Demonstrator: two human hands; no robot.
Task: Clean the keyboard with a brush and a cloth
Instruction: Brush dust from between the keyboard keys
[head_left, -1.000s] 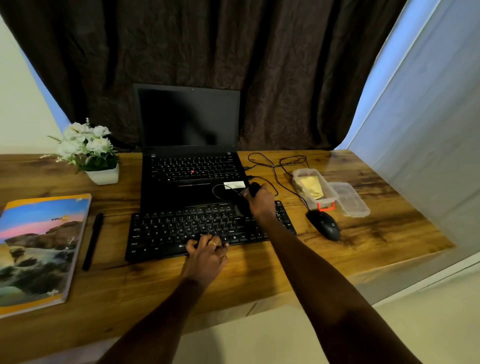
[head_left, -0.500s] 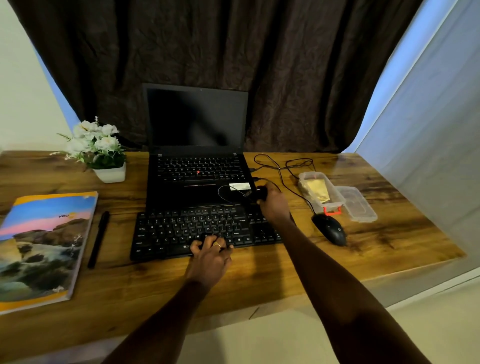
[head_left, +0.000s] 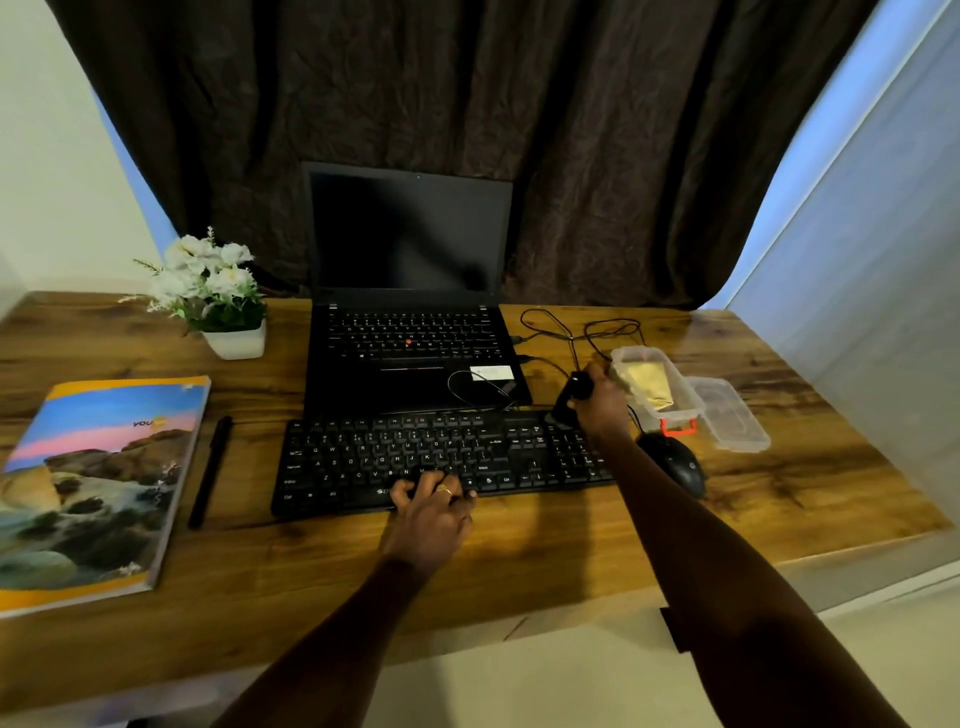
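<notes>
Keyboard flat on desk, before laptop. Left hand rests on front keys, fingers relaxed, steadying. Right hand grips dark brush at keyboard's far right corner. Likely mid-brushing. Cloth wipe remains: apparent yellow cloth lies in clear tub.

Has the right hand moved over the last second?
Yes: the right hand, gripping the brush, slid right along the keyboard toward the clear container.
</notes>
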